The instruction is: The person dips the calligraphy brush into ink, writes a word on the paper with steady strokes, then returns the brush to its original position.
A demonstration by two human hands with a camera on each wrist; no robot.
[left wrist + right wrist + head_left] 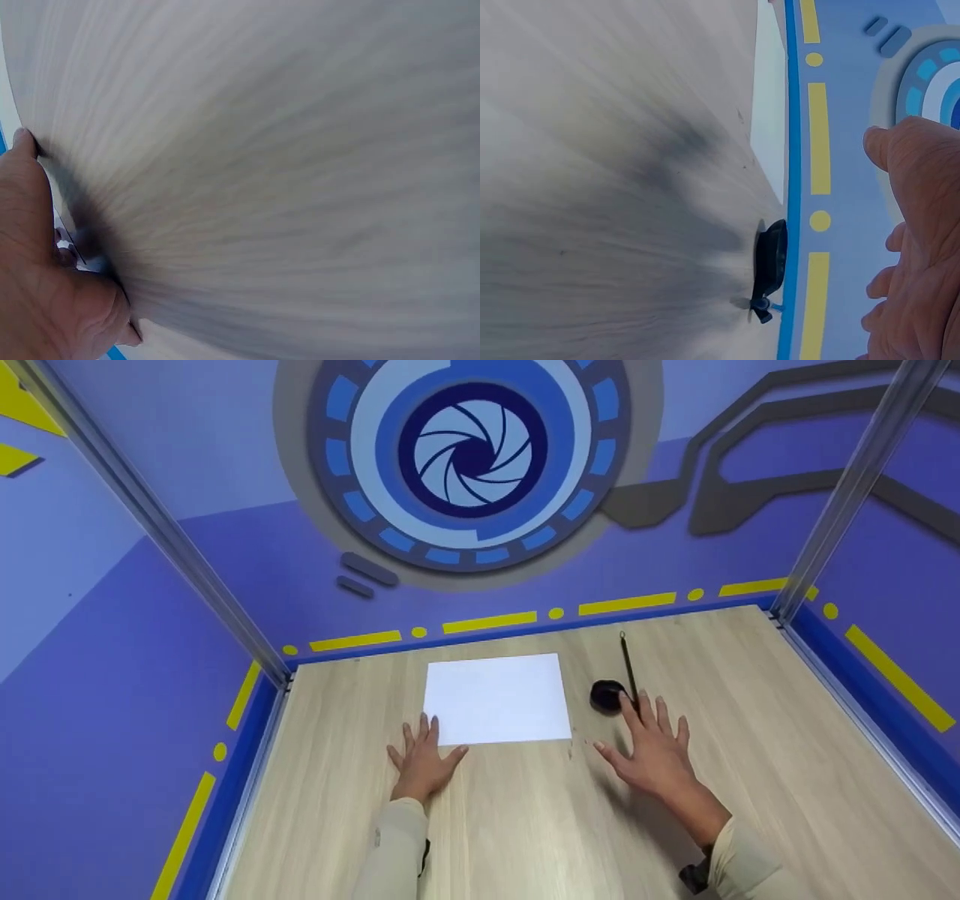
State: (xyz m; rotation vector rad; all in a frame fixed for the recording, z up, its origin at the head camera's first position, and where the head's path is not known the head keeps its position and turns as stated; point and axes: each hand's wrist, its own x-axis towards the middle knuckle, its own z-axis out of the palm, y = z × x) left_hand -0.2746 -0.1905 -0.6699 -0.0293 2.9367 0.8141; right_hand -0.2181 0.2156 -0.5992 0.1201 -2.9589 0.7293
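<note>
A blank white sheet of paper (495,697) lies on the wooden table. My left hand (424,761) rests at its near left corner, fingers spread, fingertips on the paper's edge. In the left wrist view the left thumb (26,195) reaches along the tabletop. My right hand (656,750) hovers above the table with fingers spread, holding nothing; its shadow falls apart from it. Beyond its fingertips sit a small black dish-like object (606,697) and a thin black stick (628,664) with a small loop at its far end, like a writing brush. The stick's near end is hidden behind the fingers.
Blue and purple printed panels (225,577) with metal corner posts wall in the back and sides of the table (517,825). Small dark marks (570,751) dot the wood near the paper's right corner.
</note>
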